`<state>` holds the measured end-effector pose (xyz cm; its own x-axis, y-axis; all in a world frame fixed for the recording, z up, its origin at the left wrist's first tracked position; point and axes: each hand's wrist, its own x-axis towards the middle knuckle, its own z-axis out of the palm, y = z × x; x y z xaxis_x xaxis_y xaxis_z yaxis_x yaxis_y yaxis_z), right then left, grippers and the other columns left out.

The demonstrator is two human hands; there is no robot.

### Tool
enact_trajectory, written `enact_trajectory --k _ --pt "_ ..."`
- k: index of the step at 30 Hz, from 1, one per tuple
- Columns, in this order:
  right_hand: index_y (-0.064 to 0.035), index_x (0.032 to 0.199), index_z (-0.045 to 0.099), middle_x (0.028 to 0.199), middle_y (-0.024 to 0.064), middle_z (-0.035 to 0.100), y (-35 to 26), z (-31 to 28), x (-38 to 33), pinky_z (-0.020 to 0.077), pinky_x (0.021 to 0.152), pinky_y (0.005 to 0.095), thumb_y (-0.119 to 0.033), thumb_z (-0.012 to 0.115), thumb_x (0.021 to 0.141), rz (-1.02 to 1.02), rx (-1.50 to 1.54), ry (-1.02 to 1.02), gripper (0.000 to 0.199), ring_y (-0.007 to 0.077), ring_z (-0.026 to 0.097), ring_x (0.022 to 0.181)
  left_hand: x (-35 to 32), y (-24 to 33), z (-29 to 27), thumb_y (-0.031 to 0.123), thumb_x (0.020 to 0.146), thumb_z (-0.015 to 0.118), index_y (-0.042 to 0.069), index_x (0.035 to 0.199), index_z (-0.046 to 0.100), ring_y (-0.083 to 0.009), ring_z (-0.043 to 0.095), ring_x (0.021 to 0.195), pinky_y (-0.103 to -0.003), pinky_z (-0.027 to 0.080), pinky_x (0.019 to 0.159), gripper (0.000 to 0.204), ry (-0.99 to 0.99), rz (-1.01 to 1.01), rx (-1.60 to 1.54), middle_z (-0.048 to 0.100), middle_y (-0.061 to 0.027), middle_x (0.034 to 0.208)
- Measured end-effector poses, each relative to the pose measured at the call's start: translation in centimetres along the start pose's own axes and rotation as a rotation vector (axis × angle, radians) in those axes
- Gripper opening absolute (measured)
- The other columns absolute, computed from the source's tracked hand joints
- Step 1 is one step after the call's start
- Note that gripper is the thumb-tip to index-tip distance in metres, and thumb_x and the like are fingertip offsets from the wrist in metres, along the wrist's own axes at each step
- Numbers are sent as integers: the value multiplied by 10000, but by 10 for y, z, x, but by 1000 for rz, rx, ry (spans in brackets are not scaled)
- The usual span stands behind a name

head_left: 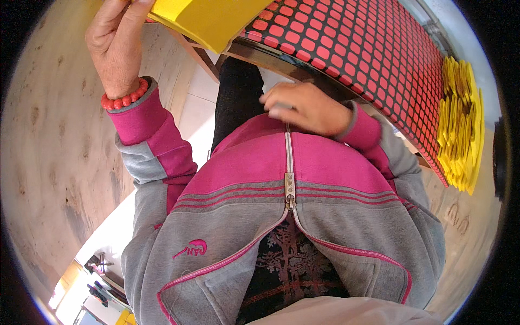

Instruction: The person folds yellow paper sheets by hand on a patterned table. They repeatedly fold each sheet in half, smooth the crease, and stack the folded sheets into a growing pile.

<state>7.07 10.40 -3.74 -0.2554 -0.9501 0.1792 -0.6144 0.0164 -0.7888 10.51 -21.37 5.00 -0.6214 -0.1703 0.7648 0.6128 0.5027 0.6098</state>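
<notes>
At the upper left, my left hand [116, 54], with a red bead bracelet [125, 101] at its wrist, has its thumb and fingers closed on the edge of a yellow folded sheet [211, 21]. Its fingertips are partly cut off by the top of the head view. The sheet reaches over the near corner of a table with a red-and-black checked cover [352, 49]. My right hand [311, 108] hovers close to my body, below the table edge and apart from the sheet. Motion smears its bent fingers, so I cannot make out whether anything is between them.
A bundle of yellow folded pieces [460, 130] hangs over or lies at the table's right end. Wooden table legs [200, 59] stand beneath the near corner. My dark trouser leg [238, 89] is close by. Pale wood-patterned floor [59, 135] spreads to the left.
</notes>
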Motion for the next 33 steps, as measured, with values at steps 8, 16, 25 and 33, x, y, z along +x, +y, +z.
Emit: enact_trajectory --k 8,16,25,33 --pt "-36 1137 647 1174 167 639 138 24 -42 500 900 434 -270 629 966 358 -805 623 290 355 617 1078 -2 -17 -15 -14 973 531 -34 1076 722 -163 629 1066 -266 437 978 218 -6 -35 47 709 -87 1092" --pt "-57 1177 646 1164 152 645 172 22 -39 509 894 438 -321 662 941 285 -1245 667 354 348 621 1085 -1 11 0 1 970 557 35 1000 751 -91 635 892 -365 404 1113 200 -55 -100 -47 732 -11 964" --pt "-31 1214 634 1152 170 647 123 21 -33 501 918 444 -266 682 925 437 -874 608 376 359 622 1092 2 19 5 29 978 564 54 1016 758 -94 636 895 -417 293 1205 200 -83 -88 -42 733 -4 936" --pt "-75 926 628 1009 85 687 -40 -24 -15 535 859 415 -123 743 836 -105 -305 118 154 294 676 1010 3 17 5 37 986 549 63 1027 758 -101 643 918 -419 297 1196 214 -110 -79 -70 735 -15 930"
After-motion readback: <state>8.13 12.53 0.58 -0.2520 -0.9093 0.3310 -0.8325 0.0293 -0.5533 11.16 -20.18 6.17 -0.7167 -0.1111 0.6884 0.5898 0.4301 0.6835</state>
